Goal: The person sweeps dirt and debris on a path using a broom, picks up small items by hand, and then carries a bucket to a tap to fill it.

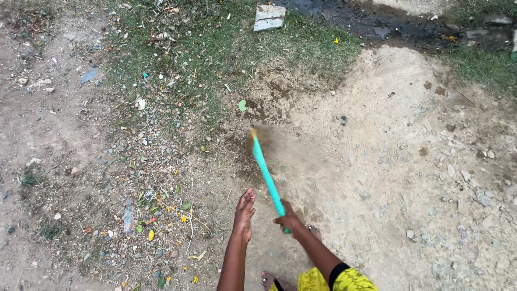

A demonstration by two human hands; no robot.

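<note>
Litter (156, 215) lies beside the open left hand (245, 213); right hand (288, 220) clamped on teal broom handle (266, 175).

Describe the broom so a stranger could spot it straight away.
Start at the pale sandy patch beside the grass. At its left edge, the right hand grips a slim rod slanting away: the broom. Its turquoise handle and blurred brownish bristles stand out from everything around.
</note>
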